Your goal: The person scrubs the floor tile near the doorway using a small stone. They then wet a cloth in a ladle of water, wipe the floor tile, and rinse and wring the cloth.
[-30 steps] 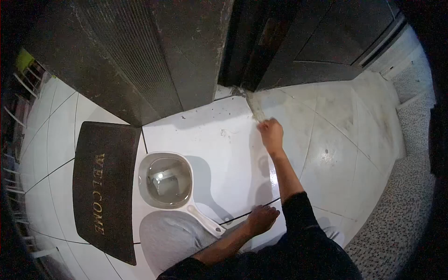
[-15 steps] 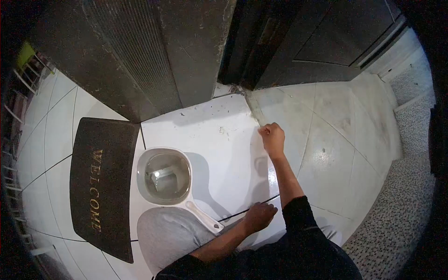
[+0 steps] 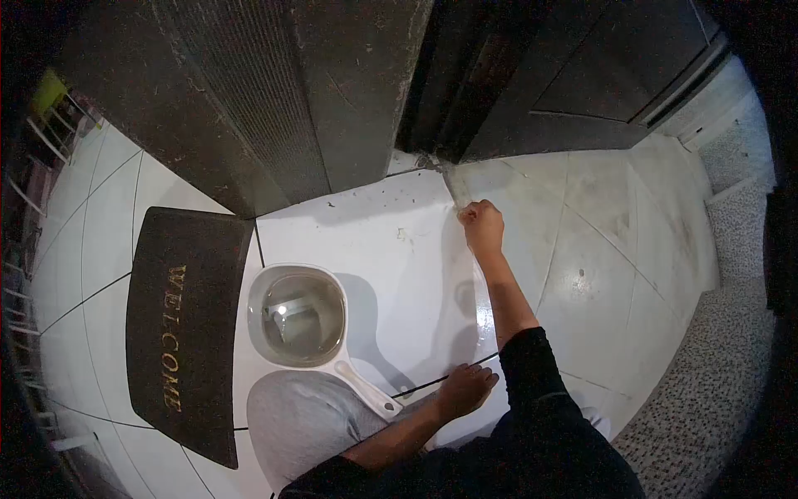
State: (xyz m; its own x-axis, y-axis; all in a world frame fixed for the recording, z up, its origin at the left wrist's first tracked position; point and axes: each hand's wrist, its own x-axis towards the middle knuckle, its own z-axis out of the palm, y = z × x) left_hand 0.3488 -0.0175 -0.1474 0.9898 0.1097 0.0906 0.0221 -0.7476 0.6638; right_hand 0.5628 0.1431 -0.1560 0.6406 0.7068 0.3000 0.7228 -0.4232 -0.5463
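My right hand [image 3: 482,226] is closed with its fingertips low over the seam between the white tile and the duller, stained tile. What it grips, if anything, is hidden by the fingers. Nearer to me, my left hand [image 3: 467,391] hangs by my knee with its fingers curled in, and nothing shows in it. A white plastic dipper [image 3: 371,391] holding greyish water stands on the floor left of both hands. A pale object or reflection shows in the water; I cannot tell which. Its handle points toward my left forearm.
A dark doormat [image 3: 184,341] lettered WELCOME lies left of the dipper. Ahead stand a dark door panel [image 3: 241,100] and a dark frame [image 3: 582,91]. Small specks dot the white floor tile [image 3: 357,216]. A speckled surface [image 3: 706,366] borders the right side.
My right hand has slid slightly forward along the tile seam, away from me, still closed. My left hand and the dipper stay about where they were; the view has shifted a little.
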